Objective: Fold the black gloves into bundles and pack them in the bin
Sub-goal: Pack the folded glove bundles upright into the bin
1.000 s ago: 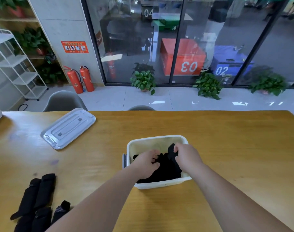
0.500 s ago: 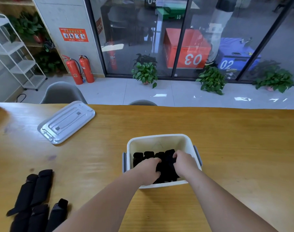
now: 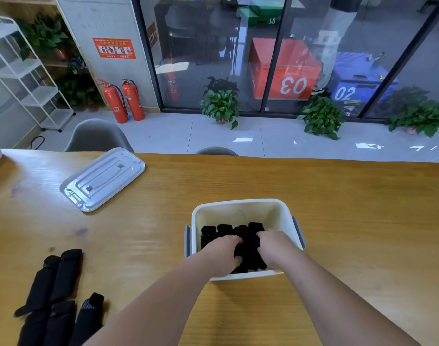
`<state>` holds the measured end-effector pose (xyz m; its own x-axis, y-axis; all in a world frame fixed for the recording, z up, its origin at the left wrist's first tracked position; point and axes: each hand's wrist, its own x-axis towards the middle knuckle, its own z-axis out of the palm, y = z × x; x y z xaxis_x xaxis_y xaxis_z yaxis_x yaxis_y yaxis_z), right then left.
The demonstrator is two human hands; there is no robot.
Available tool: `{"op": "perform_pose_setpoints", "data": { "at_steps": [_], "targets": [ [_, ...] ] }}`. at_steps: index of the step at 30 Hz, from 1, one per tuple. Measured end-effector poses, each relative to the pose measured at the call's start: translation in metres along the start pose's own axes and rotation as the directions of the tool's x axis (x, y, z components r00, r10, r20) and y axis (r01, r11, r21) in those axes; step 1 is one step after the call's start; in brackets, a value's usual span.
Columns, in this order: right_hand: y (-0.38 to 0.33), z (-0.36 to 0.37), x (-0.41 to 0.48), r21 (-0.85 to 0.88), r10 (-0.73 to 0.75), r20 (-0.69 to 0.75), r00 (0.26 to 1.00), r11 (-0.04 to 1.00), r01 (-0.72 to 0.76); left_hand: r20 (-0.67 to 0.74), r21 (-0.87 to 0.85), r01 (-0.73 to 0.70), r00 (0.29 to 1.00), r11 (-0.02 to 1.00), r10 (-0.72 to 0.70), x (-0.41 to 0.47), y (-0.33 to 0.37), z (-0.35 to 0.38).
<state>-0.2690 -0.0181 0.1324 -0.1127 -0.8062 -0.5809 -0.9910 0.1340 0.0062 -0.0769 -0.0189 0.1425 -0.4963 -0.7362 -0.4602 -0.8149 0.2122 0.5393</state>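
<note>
Two bare hands reach into the white rectangular plastic bin (image 3: 240, 204), which stands on the yellow-brown wooden table (image 3: 350, 221) a little toward six o'clock from the table's middle. The left hand (image 3: 223, 254) and the right hand (image 3: 273, 245) sit side by side in the near half of the bin. Their fingers (image 3: 232, 242) curl down around a folded black fabric glove bundle (image 3: 249, 248) gripped between them, though the fingertips are buried in the cloth and hidden. More black bundles (image 3: 213, 232) stand in a row touching one another, from the bin's nine o'clock wall toward its middle, while the twelve o'clock end shows bare pale floor. A grey clip handle (image 3: 298, 231) sits on the three o'clock wall. At eight o'clock from the bin and well apart from it, several loose long black gloves (image 3: 56, 290) lie side by side, partly overlapping, near the table's edge. At ten o'clock a grey rectangular plastic lid (image 3: 103, 179) lies flat. Beyond the table's twelve o'clock edge are a grey chair back (image 3: 98, 134), two red fire extinguishers (image 3: 124, 101) and green potted plants (image 3: 222, 106) before dark glass panels.
</note>
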Motion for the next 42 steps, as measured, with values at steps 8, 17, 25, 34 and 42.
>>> {"op": "perform_pose_setpoints", "data": {
  "at_steps": [8,17,25,34,42],
  "targets": [
    [0.009,-0.002,0.001,0.592,-0.052,0.100,0.994,0.806,-0.018,0.007,-0.025,0.019,1.000,0.999,-0.019,-0.001,0.000,-0.001],
    [0.004,-0.031,-0.021,0.877,-0.089,0.193,0.977,0.462,-0.131,-0.029,-0.136,-0.004,1.000,0.991,0.000,-0.006,-0.001,-0.012],
    [-0.002,-0.033,-0.025,0.861,-0.115,0.134,0.984,0.506,-0.059,-0.230,-0.339,-0.034,0.972,0.940,-0.048,-0.027,-0.014,-0.025],
    [-0.075,-0.047,-0.043,0.786,-0.184,-0.201,0.962,0.556,0.271,-0.586,-0.540,-0.187,0.783,0.821,-0.207,-0.091,-0.061,-0.050],
    [-0.177,-0.047,-0.070,0.685,-0.384,-0.296,0.875,0.554,0.474,-0.598,-0.562,-0.025,0.703,0.827,-0.385,-0.164,-0.143,-0.030]
  ]
}}
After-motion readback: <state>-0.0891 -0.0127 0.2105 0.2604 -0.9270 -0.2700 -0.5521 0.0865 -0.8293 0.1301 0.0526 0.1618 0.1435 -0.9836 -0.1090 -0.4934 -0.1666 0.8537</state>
